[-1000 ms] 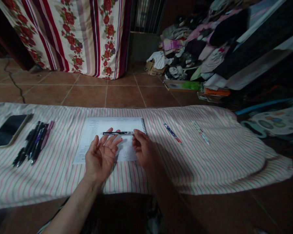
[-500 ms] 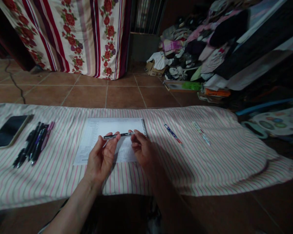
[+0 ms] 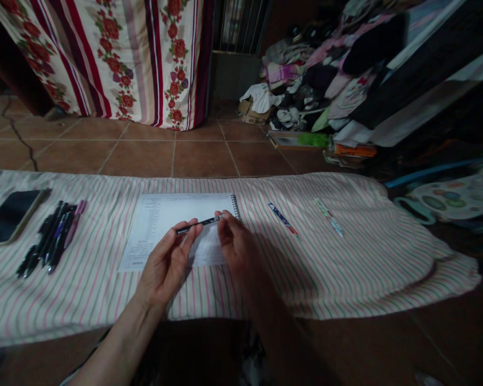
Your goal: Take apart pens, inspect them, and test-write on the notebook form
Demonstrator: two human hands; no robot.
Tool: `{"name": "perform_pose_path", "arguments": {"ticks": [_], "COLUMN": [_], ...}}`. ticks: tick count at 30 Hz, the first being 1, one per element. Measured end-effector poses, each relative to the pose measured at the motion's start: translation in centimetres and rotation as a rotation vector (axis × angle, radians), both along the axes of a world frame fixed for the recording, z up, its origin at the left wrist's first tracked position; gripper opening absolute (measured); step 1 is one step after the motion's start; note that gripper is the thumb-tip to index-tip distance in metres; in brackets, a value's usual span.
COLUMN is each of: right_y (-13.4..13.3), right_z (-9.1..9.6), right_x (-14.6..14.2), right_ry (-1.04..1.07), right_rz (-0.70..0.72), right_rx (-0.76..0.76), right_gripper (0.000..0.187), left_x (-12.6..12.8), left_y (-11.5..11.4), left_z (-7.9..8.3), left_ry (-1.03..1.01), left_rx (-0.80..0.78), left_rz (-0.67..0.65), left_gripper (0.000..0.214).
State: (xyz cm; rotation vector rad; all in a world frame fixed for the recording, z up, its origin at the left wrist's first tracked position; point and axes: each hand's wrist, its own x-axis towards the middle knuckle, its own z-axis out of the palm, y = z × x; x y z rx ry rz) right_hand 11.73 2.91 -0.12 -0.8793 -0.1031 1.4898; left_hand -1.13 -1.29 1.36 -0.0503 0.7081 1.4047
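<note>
A dark pen (image 3: 201,222) with a pale pattern is held level between both hands, above a spiral notebook (image 3: 177,206). My left hand (image 3: 167,262) pinches its left end between thumb and fingers, palm turned up. At the other end, the fingertips of my right hand (image 3: 235,244) close around the pen's tip. The notebook's page is white with printed text along its left side, and its coil runs down the right edge. To the right lie a blue and red patterned pen (image 3: 284,220) and a light patterned pen (image 3: 329,217), apart from each other.
A striped cloth (image 3: 366,268) covers the low surface. At its left are a phone (image 3: 12,214) and a bunch of dark and purple pens (image 3: 54,236). Beyond the tiled floor hang a floral curtain (image 3: 124,64) and, to the right, a heap of clothes (image 3: 306,80).
The pen has tilted slightly, its right end a little higher, and my hands have shifted a bit on it. The whole view has moved slightly. The other pens stay in place.
</note>
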Motion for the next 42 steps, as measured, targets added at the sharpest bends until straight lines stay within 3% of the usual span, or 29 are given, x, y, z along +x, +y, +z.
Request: {"name": "perform_pose_path", "arguments": {"ticks": [10,16,21,29,37,42], "right_y": [0.1,-0.6,-1.5,-1.7,-1.5,-1.2], "right_z": [-0.7,-1.6,-1.4,-0.8,-1.3,-1.4], "right_x": [0.1,-1.3,-2.0,-2.3,-2.4,-2.5], "right_ry": [0.009,-0.074,-0.176,-0.180,-0.283,-0.273], "right_rz": [0.008,0.115,0.237,0.237,0.225,0.227], "right_rx": [0.025,0.074,0.080,-0.002,0.033,0.030], "right_gripper": [0.008,0.005,0.020,0.024,0.019,0.027], "left_x": [0.0,1.7,1.9,1.1,1.3,1.2], "left_y": [-0.2,0.4,0.8,0.9,1.0,1.1], "left_z": [0.1,-0.9,-1.0,-1.5,-1.4,-1.5], "left_ry": [-0.063,-0.073,-0.009,0.140,0.158,0.204], "left_rx": [0.086,-0.018,-0.108,-0.071,-0.099,-0.103], "left_rz": [0.023,0.009,0.047,0.064,0.101,0.131], "left_gripper": [0.036,0.025,0.024,0.020,0.021,0.022]}}
